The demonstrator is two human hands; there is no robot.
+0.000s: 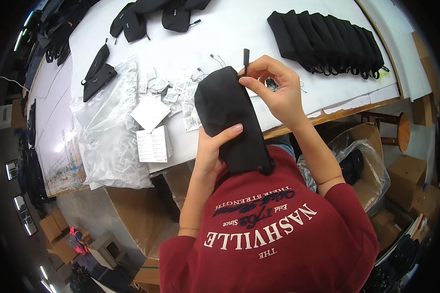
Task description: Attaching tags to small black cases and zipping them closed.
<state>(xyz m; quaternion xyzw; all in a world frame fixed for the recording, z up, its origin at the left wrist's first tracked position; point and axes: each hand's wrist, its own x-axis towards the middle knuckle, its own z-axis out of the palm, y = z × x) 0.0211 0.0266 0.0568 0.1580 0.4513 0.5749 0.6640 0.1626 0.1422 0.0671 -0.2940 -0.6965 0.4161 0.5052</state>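
Observation:
My left hand (211,149) holds a long black fabric pouch (230,117) from below, thumb across its front. The pouch stands tilted over the front edge of the white table (239,29). My right hand (274,88) pinches the pouch's top corner, where a black zipper pull tab (246,57) sticks up between the fingertips. Both forearms come up from a red printed sweatshirt (274,229).
A row of finished black pouches (327,41) lies at the back right. White paper tags (154,144), small packets (181,93) and a clear plastic bag (110,132) lie left. More black pouches (146,17) sit at the back. A bag-lined cardboard box (362,166) stands right.

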